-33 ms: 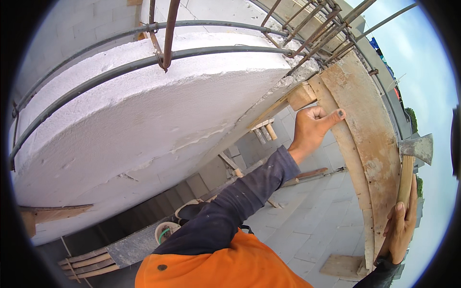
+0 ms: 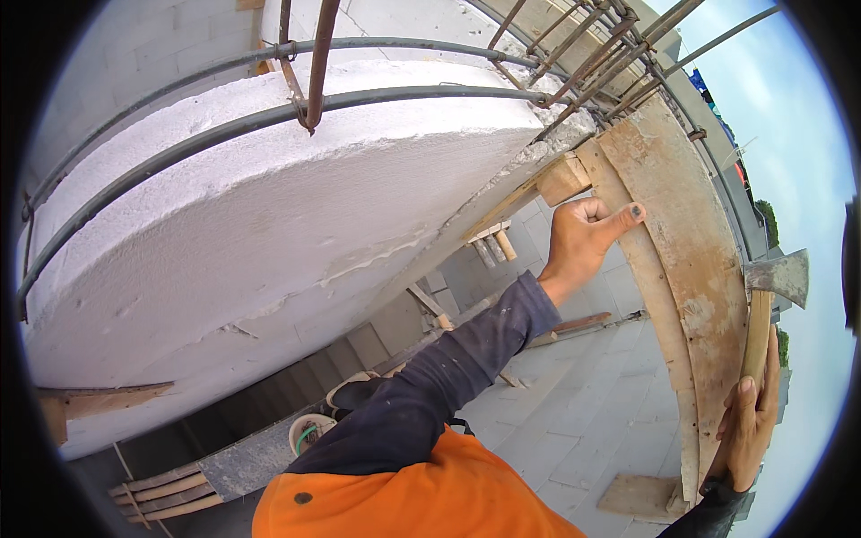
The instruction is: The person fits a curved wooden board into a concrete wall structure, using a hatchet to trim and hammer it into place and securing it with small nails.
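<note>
My left hand point(image 2: 587, 235) is by the inner edge of a curved run of plywood formwork board point(image 2: 686, 233), fingers curled and thumb stretched toward the board. Whether anything is inside those fingers is hidden. Further down the board's outer side, my right hand point(image 2: 749, 435) is around the wooden handle of a hatchet point(image 2: 778, 277), thumb on one side and fingers on the other. The hatchet stands head up, its grey metal blade pointing outward past the board's edge. Most of the handle's lower part is covered by my hand.
A white block wall point(image 2: 296, 215) fills the left, with grey reinforcing bars point(image 2: 202, 134) above its top and rusty bars point(image 2: 619, 54) bunched at the corner. Below are a bucket point(image 2: 311, 432), a scaffold plank point(image 2: 244, 466) and wood pieces. A wood block point(image 2: 565, 179) abuts the formwork.
</note>
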Tool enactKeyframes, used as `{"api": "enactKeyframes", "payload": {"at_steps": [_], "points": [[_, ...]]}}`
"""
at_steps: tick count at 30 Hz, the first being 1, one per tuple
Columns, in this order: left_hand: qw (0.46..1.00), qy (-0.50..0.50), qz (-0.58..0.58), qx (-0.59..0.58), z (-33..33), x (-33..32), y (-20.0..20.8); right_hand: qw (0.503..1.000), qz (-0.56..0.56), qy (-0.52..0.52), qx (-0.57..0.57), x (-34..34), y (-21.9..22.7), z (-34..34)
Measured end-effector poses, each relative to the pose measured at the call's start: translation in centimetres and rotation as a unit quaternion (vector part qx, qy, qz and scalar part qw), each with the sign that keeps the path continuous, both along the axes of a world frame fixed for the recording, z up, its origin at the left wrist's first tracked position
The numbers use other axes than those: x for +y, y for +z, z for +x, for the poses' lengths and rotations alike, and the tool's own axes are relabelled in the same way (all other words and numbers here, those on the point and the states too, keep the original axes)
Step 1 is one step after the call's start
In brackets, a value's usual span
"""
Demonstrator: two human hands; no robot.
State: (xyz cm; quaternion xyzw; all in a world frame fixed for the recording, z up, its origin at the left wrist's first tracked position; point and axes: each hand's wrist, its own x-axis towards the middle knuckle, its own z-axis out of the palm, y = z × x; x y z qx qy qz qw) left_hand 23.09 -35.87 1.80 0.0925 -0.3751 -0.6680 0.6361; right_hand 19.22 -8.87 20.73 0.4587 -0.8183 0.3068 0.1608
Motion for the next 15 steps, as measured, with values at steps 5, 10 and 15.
{"api": "enactKeyframes", "payload": {"at_steps": [5,10,15], "points": [[1.000,0.022,-0.005,0.019,-0.7,0.6,-1.1,0.989,-0.093,0.040,-0.107,0.6,-1.7,-1.1],[0.971,-0.240,0.004,0.015,3.9,6.4,-2.4,0.921,-0.140,0.205,-0.298,-2.6,-9.9,-1.1],[0.927,-0.374,0.006,-0.039,3.4,10.0,-3.0,0.904,-0.035,0.165,-0.392,-4.4,-12.5,0.0]]}}
